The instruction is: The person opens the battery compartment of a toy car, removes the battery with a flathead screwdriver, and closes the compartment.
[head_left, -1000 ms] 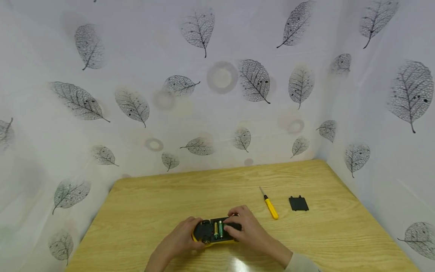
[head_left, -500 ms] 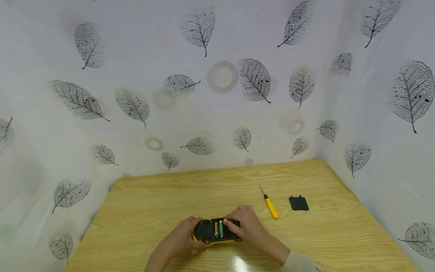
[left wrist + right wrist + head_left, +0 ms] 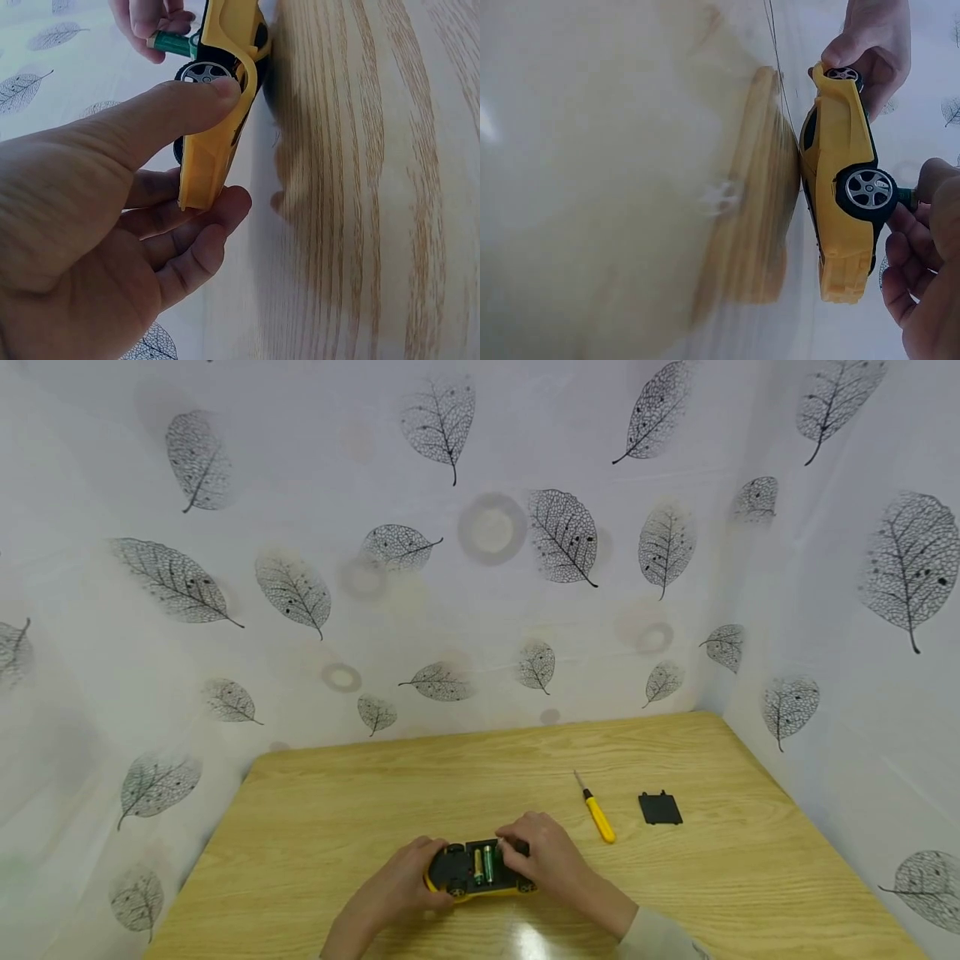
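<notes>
A yellow toy car (image 3: 448, 865) lies upside down on the table, its black underside and wheels facing up. My left hand (image 3: 401, 881) grips one end, the thumb beside a wheel in the left wrist view. Two green-and-gold batteries (image 3: 489, 864) lie side by side in the open compartment. At the car's other end, my right hand (image 3: 551, 860) pinches a green battery (image 3: 171, 43) between thumb and fingers. It sticks out from the underside in the left wrist view; the right wrist view shows only a bit of it behind the wheel. Its inner end is hidden.
A yellow-handled screwdriver (image 3: 600, 818) lies beyond my right hand. To its right is a flat black battery cover (image 3: 661, 808) with small tabs. Leaf-patterned white sheeting (image 3: 480, 610) rises behind and beside the wooden table (image 3: 360, 802).
My right hand's fingers have drawn together at the compartment and shifted slightly, now pinching a battery. The left hand and the car have stayed nearly still.
</notes>
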`<state>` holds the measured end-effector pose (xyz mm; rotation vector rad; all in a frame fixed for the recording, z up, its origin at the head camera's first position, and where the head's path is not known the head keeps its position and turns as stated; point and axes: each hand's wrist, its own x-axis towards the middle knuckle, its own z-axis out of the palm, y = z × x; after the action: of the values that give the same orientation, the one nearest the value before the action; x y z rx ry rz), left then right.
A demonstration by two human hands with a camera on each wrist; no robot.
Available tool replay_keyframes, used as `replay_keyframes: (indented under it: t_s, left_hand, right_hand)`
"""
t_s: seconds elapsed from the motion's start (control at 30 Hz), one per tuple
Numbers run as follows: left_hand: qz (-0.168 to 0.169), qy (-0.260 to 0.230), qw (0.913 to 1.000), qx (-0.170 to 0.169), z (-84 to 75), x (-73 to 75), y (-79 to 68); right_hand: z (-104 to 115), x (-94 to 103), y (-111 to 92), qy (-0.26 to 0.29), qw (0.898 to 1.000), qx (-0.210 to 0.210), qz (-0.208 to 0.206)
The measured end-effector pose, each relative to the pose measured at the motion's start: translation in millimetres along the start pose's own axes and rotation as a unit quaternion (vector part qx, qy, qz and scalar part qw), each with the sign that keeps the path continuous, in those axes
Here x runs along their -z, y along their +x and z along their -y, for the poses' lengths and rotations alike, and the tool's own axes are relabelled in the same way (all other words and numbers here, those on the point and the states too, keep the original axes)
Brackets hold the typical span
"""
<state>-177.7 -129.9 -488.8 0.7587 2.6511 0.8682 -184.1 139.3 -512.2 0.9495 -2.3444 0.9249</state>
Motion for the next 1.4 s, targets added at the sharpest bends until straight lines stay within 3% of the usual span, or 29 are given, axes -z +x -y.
replay_keyframes:
  t_s: [0.3,0.63,1.0,1.27,1.4]
  left_hand:
    - [0.0,0.006,0.9998,0.018,-1.3,-1.3,-0.1]
    - [-0.001,0.009,0.9999,0.01,-0.7,-2.6,0.4]
    - [0.004,0.006,0.9998,0.019,-0.2,-1.4,0.9]
    - [0.006,0.001,0.9999,0.011,3.0,-2.8,2.0]
    - [0.006,-0.001,0.9999,0.013,2.6,-2.3,1.1]
  right_hand:
    - [-3,0.1,2,-0.002,1.0,-0.014,0.006]
    - [-4,0.5,1,0.017,0.999,-0.032,0.024]
    - [1,15.5,3,0.119,0.992,-0.037,0.026]
    - [9,41.2,3,0.173,0.976,-0.131,0.03]
    - [9,57.8,1,0.163,0.972,-0.169,0.012]
